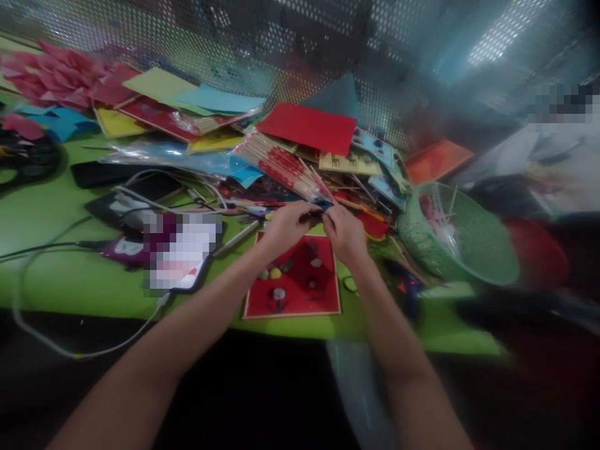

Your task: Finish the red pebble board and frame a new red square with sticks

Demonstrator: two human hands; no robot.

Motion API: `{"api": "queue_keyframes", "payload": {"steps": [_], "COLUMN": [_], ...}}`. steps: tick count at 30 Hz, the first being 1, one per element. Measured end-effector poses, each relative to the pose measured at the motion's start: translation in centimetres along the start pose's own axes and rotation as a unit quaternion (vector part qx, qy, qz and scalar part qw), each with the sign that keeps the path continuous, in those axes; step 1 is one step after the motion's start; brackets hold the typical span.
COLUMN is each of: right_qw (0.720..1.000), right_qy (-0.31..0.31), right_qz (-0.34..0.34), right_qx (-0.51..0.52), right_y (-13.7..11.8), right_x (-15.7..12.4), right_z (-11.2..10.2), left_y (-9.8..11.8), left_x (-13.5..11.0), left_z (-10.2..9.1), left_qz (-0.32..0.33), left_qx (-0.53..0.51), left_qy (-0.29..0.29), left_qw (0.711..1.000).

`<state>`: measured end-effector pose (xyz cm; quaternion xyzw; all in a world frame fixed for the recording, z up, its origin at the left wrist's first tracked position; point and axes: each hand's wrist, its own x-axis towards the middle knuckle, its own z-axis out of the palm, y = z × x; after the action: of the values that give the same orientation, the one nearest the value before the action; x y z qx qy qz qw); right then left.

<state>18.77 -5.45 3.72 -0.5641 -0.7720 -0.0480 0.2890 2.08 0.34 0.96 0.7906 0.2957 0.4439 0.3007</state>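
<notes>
Grip looks like a tight pinch: left hand [289, 224] and right hand [345, 230] meet at a small dark piece [322, 205], too blurry to identify, probably two-handed because it's so tiny. Red board [300, 304] lies flat on the green surface [60, 212] just below them, likely for easy reach, with the stick bundle [276, 161] just beyond.

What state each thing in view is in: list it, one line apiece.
Left hand, fingers curled; grip unclear
Right hand, fingers curled; grip unclear
Board, flat, small pieces on it
Phone, screen lit
Basin, open, clear wrapping inside
Sticks, bunched
Red sheet, unfolded
Cable, slack, looped
</notes>
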Motion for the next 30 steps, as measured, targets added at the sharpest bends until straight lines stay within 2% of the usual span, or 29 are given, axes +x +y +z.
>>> {"api": "queue_keyframes", "payload": {"steps": [5, 10, 13, 18, 22, 25, 30], "right_qw": [0.998, 0.985, 0.965, 0.915, 0.895, 0.905, 0.965], "right_qy": [0.048, 0.081, 0.081, 0.074, 0.069, 0.062, 0.047], "right_qz": [0.018, 0.063, 0.107, 0.175, 0.189, 0.171, 0.108], "right_qx": [0.028, 0.139, 0.224, 0.355, 0.397, 0.385, 0.233], "right_y": [-0.6, -0.7, -0.6, -0.7, -0.8, -0.8, -0.6], "right_x": [-0.2, -0.2, -0.1, 0.0, 0.0, -0.1, -0.2], "right_z": [0.0, 0.2, 0.3, 0.7, 0.8, 0.5, -0.1], "left_y": [0.4, 0.1, -0.4, -0.3, 0.0, 0.0, 0.0], "left_x": [-0.1, -0.1, 0.1, 0.2, 0.2, 0.2, 0.2], "left_z": [0.1, 0.5, 0.9, 1.1, 0.9, 0.8, 0.6], "left_qz": [-0.026, -0.082, -0.105, -0.146, -0.163, -0.161, -0.132], "left_qx": [-0.045, -0.164, -0.242, -0.326, -0.375, -0.366, -0.272], "left_qy": [0.003, -0.015, -0.025, -0.023, -0.02, -0.011, 0.017], "left_qw": [0.999, 0.983, 0.964, 0.934, 0.912, 0.916, 0.953]}}
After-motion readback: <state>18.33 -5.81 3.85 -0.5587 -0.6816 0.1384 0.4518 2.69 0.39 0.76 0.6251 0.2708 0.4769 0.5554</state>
